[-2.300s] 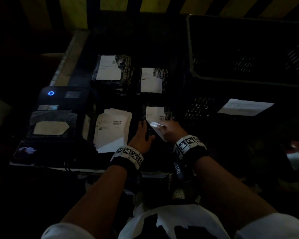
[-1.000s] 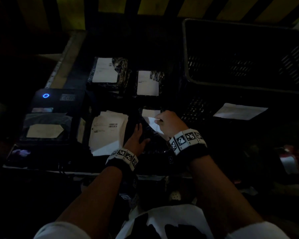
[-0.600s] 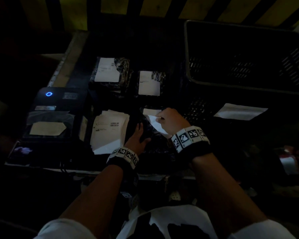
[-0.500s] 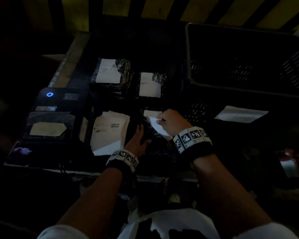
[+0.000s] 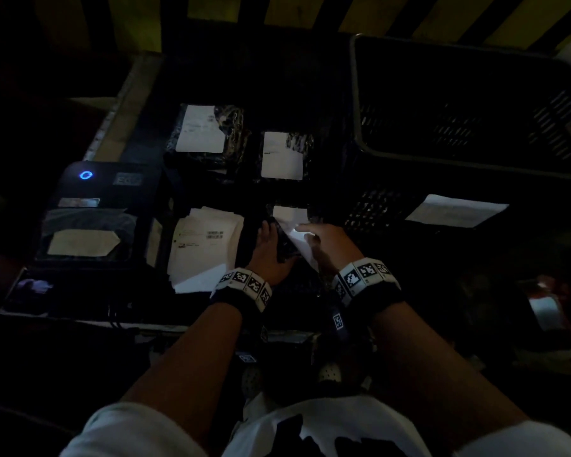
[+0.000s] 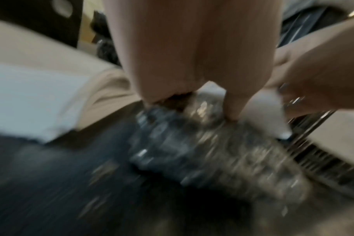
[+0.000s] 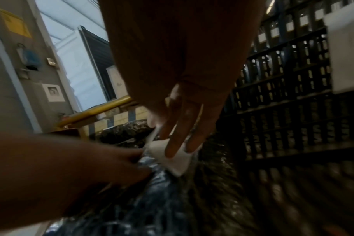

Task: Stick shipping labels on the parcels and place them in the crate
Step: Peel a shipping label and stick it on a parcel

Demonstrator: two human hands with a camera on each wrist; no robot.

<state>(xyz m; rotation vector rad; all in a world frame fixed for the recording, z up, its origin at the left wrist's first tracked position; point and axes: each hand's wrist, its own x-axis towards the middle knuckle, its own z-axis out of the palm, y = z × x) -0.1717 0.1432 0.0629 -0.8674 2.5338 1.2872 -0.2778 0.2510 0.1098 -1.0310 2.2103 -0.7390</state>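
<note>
A black plastic-wrapped parcel (image 5: pixel 285 249) lies at the table's near edge, blurred in the left wrist view (image 6: pixel 192 151). My left hand (image 5: pixel 268 255) presses its fingertips (image 6: pixel 232 114) down on the wrap beside a white shipping label (image 5: pixel 295 237). My right hand (image 5: pixel 327 241) pinches that label (image 7: pixel 173 159) between thumb and fingers; its far end lies on the parcel and its near end is lifted. Two labelled parcels (image 5: pixel 205 135) (image 5: pixel 282 156) sit further back. The black crate (image 5: pixel 459 159) stands to the right.
A stack of loose labels (image 5: pixel 205 249) lies just left of my left hand. A label printer (image 5: pixel 89 209) with a blue light sits at the far left. A white sheet (image 5: pixel 455 211) hangs on the crate's front wall. Striped barriers run along the back.
My right hand went forward over the parcel with the label, then drew back a little toward me. My left hand has stayed on the parcel.
</note>
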